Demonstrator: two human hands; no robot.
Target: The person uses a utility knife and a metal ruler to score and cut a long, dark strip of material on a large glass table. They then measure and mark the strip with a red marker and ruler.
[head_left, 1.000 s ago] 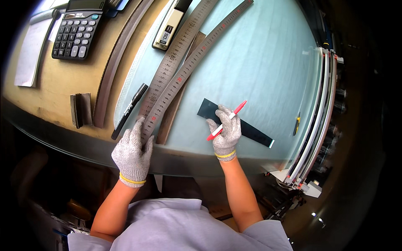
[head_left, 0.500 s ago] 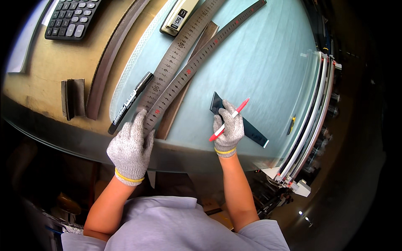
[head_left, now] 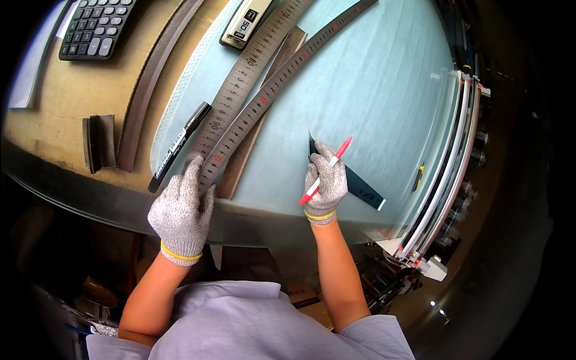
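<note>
Over the pale-blue tabletop [head_left: 384,90], the left hand [head_left: 180,210], partly closed, holds the near end of a narrow steel ruler [head_left: 240,129]; the right hand [head_left: 327,187], curled, holds a red-and-white pen [head_left: 342,150] and touches a dark strip [head_left: 362,188] beneath it.

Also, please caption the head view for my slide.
Gloved left hand on a metal ruler; gloved right hand holding a red and white pen.

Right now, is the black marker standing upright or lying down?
Lying down: the black marker shows its whole length, stretched beside the wide steel ruler, its nearer end close to the left hand.
</note>
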